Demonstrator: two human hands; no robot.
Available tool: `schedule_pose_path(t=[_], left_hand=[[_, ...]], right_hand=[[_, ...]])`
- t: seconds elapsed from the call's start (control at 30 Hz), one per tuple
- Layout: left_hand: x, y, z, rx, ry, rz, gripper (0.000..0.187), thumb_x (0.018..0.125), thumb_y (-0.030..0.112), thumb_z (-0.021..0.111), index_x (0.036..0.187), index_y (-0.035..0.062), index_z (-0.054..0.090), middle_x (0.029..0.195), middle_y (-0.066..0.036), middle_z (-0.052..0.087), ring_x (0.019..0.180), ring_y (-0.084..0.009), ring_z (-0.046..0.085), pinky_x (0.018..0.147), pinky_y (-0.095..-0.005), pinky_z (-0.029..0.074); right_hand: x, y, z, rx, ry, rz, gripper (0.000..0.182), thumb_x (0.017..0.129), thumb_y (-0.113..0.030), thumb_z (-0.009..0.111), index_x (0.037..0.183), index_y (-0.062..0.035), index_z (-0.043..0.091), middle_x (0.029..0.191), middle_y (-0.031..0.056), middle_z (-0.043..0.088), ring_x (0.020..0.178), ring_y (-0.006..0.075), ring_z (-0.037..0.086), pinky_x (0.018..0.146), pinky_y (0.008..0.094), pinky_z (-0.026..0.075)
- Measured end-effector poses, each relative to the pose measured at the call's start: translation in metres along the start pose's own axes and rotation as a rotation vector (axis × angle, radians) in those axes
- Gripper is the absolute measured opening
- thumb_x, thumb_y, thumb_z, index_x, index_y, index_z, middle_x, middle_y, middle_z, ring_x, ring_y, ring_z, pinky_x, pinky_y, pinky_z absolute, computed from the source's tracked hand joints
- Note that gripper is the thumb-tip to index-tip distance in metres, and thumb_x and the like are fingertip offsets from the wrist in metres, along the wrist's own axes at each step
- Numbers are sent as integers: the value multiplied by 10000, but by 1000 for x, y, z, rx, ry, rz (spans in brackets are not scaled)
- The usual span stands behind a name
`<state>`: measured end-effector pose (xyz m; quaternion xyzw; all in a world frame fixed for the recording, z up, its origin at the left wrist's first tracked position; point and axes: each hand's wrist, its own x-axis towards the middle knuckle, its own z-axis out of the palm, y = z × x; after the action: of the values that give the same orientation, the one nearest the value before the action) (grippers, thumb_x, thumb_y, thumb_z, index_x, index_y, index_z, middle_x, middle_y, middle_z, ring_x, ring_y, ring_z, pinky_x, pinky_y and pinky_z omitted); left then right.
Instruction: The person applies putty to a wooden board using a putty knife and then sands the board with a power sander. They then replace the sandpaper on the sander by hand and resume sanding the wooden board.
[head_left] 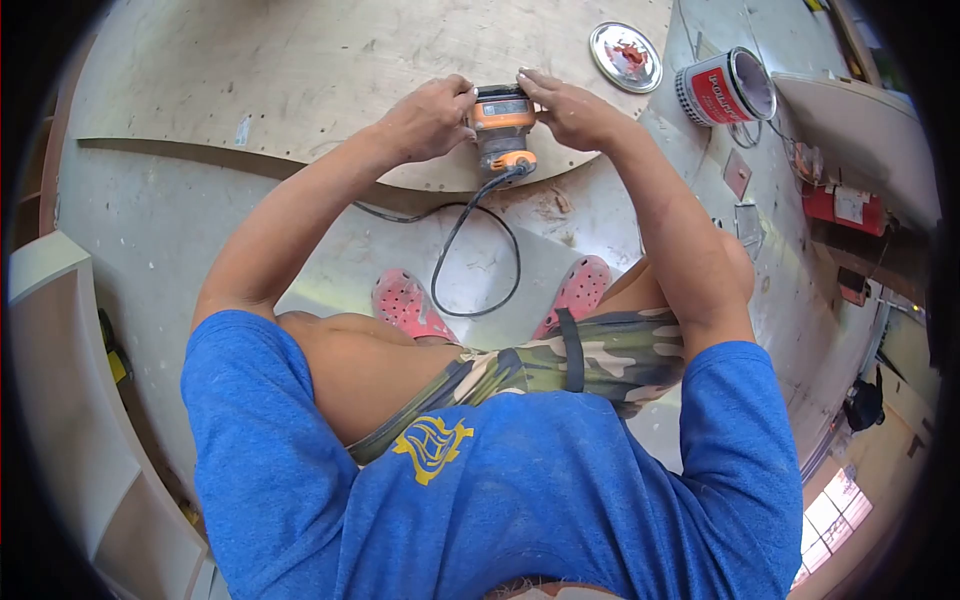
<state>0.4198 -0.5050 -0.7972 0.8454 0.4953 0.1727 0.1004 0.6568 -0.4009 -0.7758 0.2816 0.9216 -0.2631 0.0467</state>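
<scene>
An orange and grey electric sander [503,115] lies on the plywood sheet [290,60] near its curved front edge. Its dark pad end points away from me and its cord end toward me. My left hand [435,118] grips the sander's left side near the pad, with the fingers curled. On the opposite side, my right hand [568,112] holds the pad end, its fingers reaching over the far edge. The pad's face is turned away, out of sight. A black cord [517,245] runs from the sander and loops on the floor between my feet.
A round metal lid [626,57] with red residue lies at the sheet's right edge. Beside it is a paint can [712,95] with a red label. Pink clogs [405,300] are on my feet. Pale curved panels stand left and right; a red box [845,208] is at right.
</scene>
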Motion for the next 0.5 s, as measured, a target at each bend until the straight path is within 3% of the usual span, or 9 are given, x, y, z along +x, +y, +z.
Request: schedule_pose_path(t=[0.1,0.2,0.27,0.3,0.37,0.4,0.47,0.5], left_hand=[[0,-1,3,-70,-29,-46,531,749,159,764,1177,-81,562,1184,-201,546,1046,-342,585,900,-384,506],[0,-1,6,-34,-8,-37,512,765,136,745,1192,-77,558,1161,-202,552,1018,-337,597,874,-376,518],[1,0,8,-7,12,-23,504,772,126,734,1200,-73,557,1145,-205,560,1002,-335,602,865,-376,520],[2,0,7,36,8,-11,487,763,122,730,1178,-72,563,1114,-202,573,986,-334,603,853,-381,520],[4,2,8,88,5,-1,470,753,117,725,1155,-70,570,1082,-199,586,969,-333,605,842,-386,520],[6,3,9,93,51,19,308,772,95,651,1033,-53,581,988,-181,585,900,-330,609,802,-394,521],[8,-3,16,121,144,99,92,749,78,578,822,25,562,834,-142,562,775,-298,596,705,-392,507],[9,-11,23,166,175,183,79,744,93,571,802,47,544,809,-129,550,746,-275,584,681,-375,493]], right_hand=[[-3,-2,6,-223,-3,23,592,875,-16,524,1444,-23,358,1494,153,372,1325,294,430,1090,372,374],[4,11,11,-372,99,-125,558,868,-44,568,1404,-16,417,1430,144,449,1267,287,491,1032,360,433],[7,9,5,-360,89,-161,525,853,-55,598,1357,4,465,1273,123,575,1137,292,584,923,385,501],[10,8,2,-362,98,-165,525,853,-55,598,1357,4,465,1273,123,575,1137,292,584,923,385,501],[15,5,-2,-375,-4,-121,474,819,-84,645,1266,15,523,1078,134,642,992,300,640,816,406,529],[18,5,-2,-401,36,-186,335,799,-108,657,1106,-4,570,944,145,644,906,314,649,767,417,520],[22,8,1,-418,89,-232,277,797,-109,646,1043,-18,556,914,147,627,869,321,642,746,417,516],[31,7,0,-436,150,-275,220,796,-110,635,980,-32,542,883,148,610,833,327,635,724,416,511]])
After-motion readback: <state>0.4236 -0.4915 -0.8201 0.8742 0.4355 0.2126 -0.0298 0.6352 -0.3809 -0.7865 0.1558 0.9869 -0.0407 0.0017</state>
